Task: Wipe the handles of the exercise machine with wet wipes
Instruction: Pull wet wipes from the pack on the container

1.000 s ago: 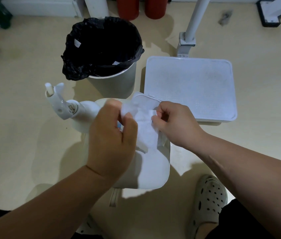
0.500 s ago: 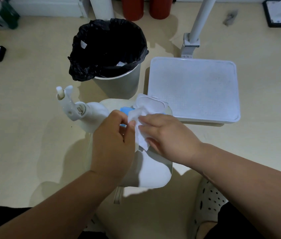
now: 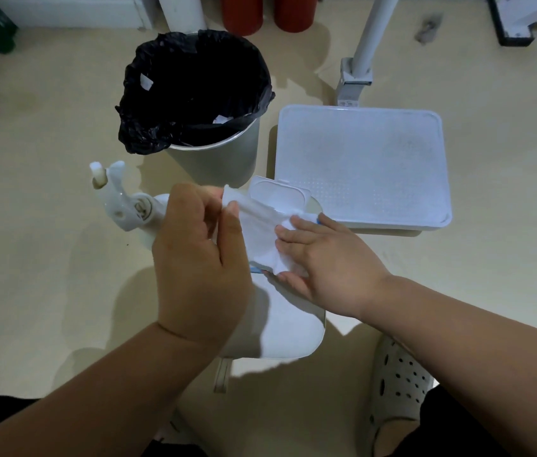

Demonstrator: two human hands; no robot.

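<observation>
Thumb and forefinger of the left hand [image 3: 194,258] pinch the upper corner of a wet wipe [image 3: 260,235]; the right hand [image 3: 329,265] clamps its lower part between flat fingers and thumb. The wipe is stretched between both hands, just in front of the wipe pack [image 3: 280,196], whose flip lid stands open. Beyond the pack: a black-lined bin [image 3: 220,159]. Right of the pack: a white tray [image 3: 359,166]. Left of the pack: a white forked fitting [image 3: 115,199].

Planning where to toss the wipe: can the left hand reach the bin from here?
Probably yes. The bin stands open just beyond the left hand, with nothing between them; the spray bottle sits off to the side.
</observation>
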